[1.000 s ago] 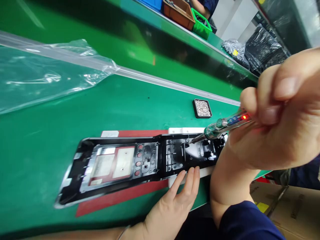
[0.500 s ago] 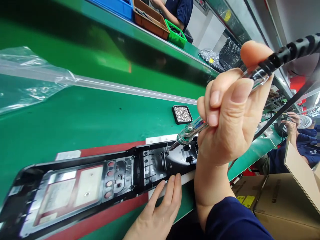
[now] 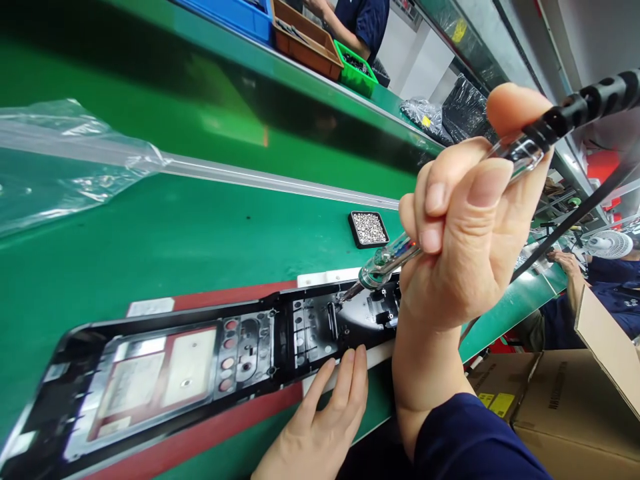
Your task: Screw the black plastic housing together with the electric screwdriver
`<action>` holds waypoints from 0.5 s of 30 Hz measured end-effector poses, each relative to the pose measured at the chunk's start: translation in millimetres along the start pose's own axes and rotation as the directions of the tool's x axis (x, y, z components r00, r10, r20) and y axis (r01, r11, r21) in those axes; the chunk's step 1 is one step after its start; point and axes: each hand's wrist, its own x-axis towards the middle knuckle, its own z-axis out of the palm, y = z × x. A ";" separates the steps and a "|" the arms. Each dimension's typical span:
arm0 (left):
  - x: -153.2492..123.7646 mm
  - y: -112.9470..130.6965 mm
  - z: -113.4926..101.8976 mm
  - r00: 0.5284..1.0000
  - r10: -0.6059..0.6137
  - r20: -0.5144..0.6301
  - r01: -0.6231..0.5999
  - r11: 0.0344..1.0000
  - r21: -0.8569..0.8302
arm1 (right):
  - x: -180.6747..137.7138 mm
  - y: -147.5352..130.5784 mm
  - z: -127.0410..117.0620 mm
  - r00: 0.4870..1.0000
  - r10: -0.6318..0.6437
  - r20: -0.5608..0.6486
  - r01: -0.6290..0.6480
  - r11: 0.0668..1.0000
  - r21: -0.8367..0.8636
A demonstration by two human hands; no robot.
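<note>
Our right hand (image 3: pixel 465 233) grips the clear electric screwdriver (image 3: pixel 387 261), tip on the black plastic housing (image 3: pixel 200 363) just below it; our left hand (image 3: pixel 325 427) lies flat, fingers pressing its near edge (light, probably brittle, best held by the rim).

Bare green mat (image 3: pixel 165 240) lies open between plastic bag (image 3: pixel 65 167) and screw tray (image 3: pixel 369 229).

Black panel (image 3: pixel 200 360), red mat (image 3: pixel 220 427), green belt (image 3: pixel 200 227), clear screwdriver (image 3: pixel 387 260), navy sleeve (image 3: pixel 475 440)
</note>
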 end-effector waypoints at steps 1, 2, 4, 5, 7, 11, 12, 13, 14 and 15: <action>0.2 -0.3 0.2 1.000 0.001 0.004 -0.001 1.000 -0.002 | -0.3 -0.9 -0.1 1.000 0.012 -0.004 -0.012 1.000 -0.005; 0.5 -0.4 0.3 1.000 0.002 0.004 -0.002 1.000 -0.003 | -0.7 -2.3 -0.1 0.999 0.035 -0.014 -0.035 0.999 -0.016; 1.1 -0.1 0.3 1.000 0.001 0.004 -0.001 1.000 0.002 | -1.9 -6.6 0.1 0.997 0.062 -0.034 -0.063 0.997 -0.043; 1.4 0.4 0.3 1.000 -0.001 0.003 0.001 1.000 0.006 | -2.4 -8.9 0.2 0.995 0.089 -0.045 -0.093 0.991 -0.093; 1.9 1.7 0.0 1.000 0.000 0.006 0.000 1.000 0.013 | -3.3 -12.7 0.8 0.982 0.184 -0.049 -0.191 0.943 -0.273; 2.6 3.6 -1.8 0.999 0.011 0.036 -0.012 1.000 0.023 | -2.4 -15.0 6.3 0.929 0.365 -0.061 -0.342 0.782 -0.522; 2.8 3.6 -2.7 0.999 0.013 0.050 -0.014 0.999 0.029 | -1.7 -15.1 8.8 0.930 0.363 -0.059 -0.339 0.785 -0.518; 3.0 3.3 -3.6 0.998 0.014 0.063 -0.016 0.999 0.035 | -0.8 -15.3 11.6 0.935 0.350 -0.059 -0.330 0.797 -0.506; 3.2 2.9 -4.6 0.997 0.014 0.076 -0.017 0.999 0.042 | 0.2 -15.8 14.5 0.942 0.331 -0.061 -0.317 0.810 -0.493; 3.5 2.4 -5.7 0.996 0.012 0.087 -0.017 0.999 0.048 | 1.3 -16.5 17.5 0.949 0.309 -0.067 -0.302 0.823 -0.481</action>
